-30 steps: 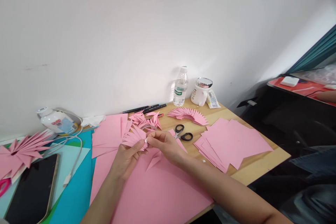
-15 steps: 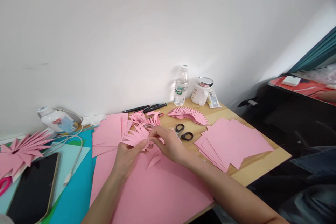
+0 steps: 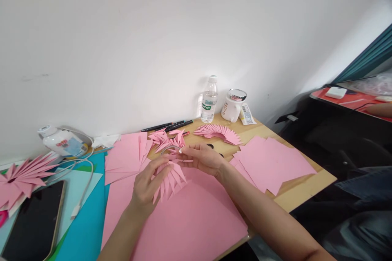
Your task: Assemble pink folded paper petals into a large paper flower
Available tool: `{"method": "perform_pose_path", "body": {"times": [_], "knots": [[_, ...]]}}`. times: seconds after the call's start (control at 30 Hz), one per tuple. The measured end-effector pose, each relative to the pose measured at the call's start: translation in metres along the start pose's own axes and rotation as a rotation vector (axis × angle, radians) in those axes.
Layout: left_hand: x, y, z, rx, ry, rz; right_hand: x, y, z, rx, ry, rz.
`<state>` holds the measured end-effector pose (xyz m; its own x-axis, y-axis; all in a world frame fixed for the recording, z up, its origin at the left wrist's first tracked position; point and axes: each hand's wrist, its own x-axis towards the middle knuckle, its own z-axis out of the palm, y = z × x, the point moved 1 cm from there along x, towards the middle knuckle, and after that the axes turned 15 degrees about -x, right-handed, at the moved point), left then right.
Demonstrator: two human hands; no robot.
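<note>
My left hand (image 3: 146, 185) grips a pink folded-paper fan (image 3: 171, 181) by its upper edge; its pointed flaps hang down toward the large pink sheet (image 3: 196, 220). Just to the right, my right hand (image 3: 203, 159) is raised with its fingers bent together. A small pale bit shows at its fingertips, too small to name. Behind both hands a thin grey arc (image 3: 167, 148) curves beside loose pink folded pieces (image 3: 159, 138). My right hand covers most of the black-handled scissors (image 3: 210, 146).
A curved pink paper fan (image 3: 218, 131) lies beyond my right hand, near a water bottle (image 3: 209, 100) and a mug (image 3: 233, 106). Pink sheets (image 3: 275, 163) spread on the right. At left are a phone (image 3: 35, 220), a cable (image 3: 90, 179) and a pink paper ring (image 3: 26, 175).
The fan in my left hand has turned so its points face down. My right hand has come off it, rolled over and shifted slightly right, covering more of the scissors.
</note>
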<state>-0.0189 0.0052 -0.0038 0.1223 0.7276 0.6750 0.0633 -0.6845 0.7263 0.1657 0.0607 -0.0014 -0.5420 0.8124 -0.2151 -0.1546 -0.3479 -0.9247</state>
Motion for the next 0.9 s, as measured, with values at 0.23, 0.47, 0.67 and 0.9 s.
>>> {"method": "perform_pose_path", "body": {"times": [0.23, 0.47, 0.67, 0.9], "knots": [[0.006, 0.008, -0.002, 0.055, -0.253, 0.112, -0.016, -0.021, 0.003, -0.596, -0.212, -0.353], [0.007, 0.01, 0.001, 0.095, -0.403, 0.204, -0.019, -0.029, -0.008, -1.015, -0.296, -0.45], [-0.001, 0.012, 0.011, 0.104, -0.31, 0.215, -0.018, -0.027, -0.01, -1.004, -0.369, -0.419], [-0.003, 0.011, 0.014, 0.126, -0.272, 0.252, -0.02, -0.028, -0.009, -0.864, -0.304, -0.334]]}}
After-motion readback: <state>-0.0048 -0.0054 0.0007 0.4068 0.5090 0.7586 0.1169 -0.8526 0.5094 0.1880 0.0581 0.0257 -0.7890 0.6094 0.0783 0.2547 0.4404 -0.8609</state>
